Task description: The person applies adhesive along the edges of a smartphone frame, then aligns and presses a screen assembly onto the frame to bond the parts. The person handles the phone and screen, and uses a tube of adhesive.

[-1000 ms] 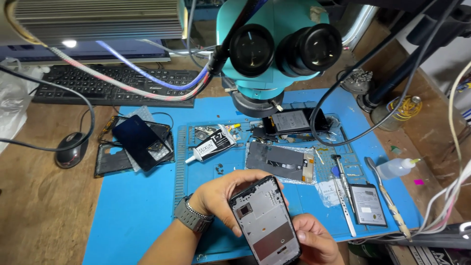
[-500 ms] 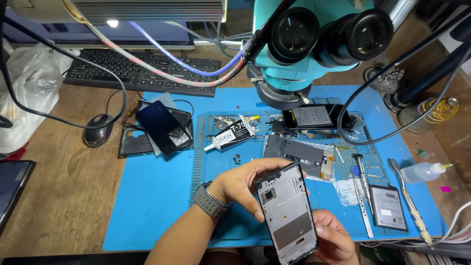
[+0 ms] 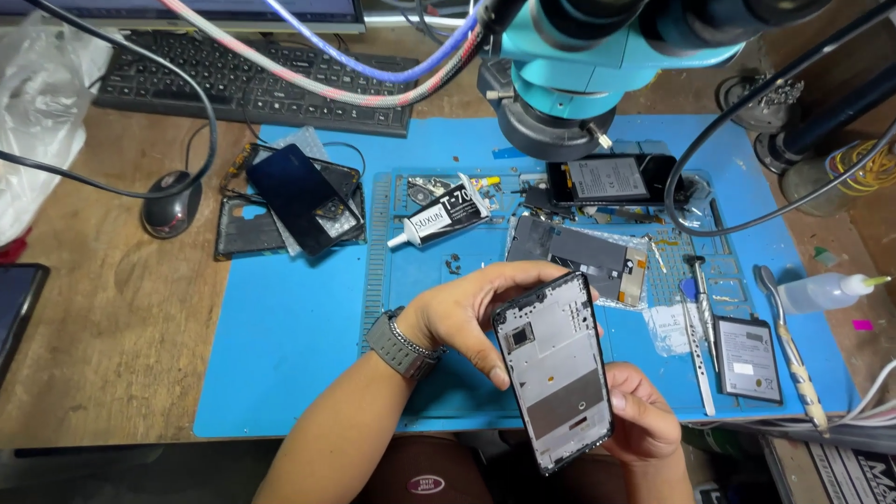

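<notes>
1. Centrally, low in the frame, both hands hold a stripped phone frame (image 3: 553,371), a dark-rimmed rectangle with a grey metal inner plate facing the camera, tilted slightly with its top towards the upper left.
2. At the frame's upper end, the left hand (image 3: 467,313), a watch (image 3: 399,342) on its wrist, curls over the top edge, fingers closed across the far side and thumb down the left rim, so its grip is wrapped shut around the frame.
3. Lower right of centre, the right hand (image 3: 642,418) cups the frame's lower right edge from behind; its fingers are mostly hidden by the frame, yet the palm presses the rim and the hold is closed on it.
4. Below both hands lies a blue work mat (image 3: 289,355), the frame raised above its lower middle part.
5. Just above the left hand, a black and white glue tube (image 3: 441,217) lies on the mat, and to its right a flat grey phone part (image 3: 581,252).
6. Right of the frame, a thin metal tool (image 3: 702,308) and a small battery (image 3: 749,357) lie near each other.
7. Upper left of the mat, a dark phone (image 3: 301,196) rests on other phone shells, with a mouse (image 3: 172,203) beside it on the wooden table (image 3: 103,345).
8. Top centre, a teal microscope (image 3: 597,65) hangs over the mat.
</notes>
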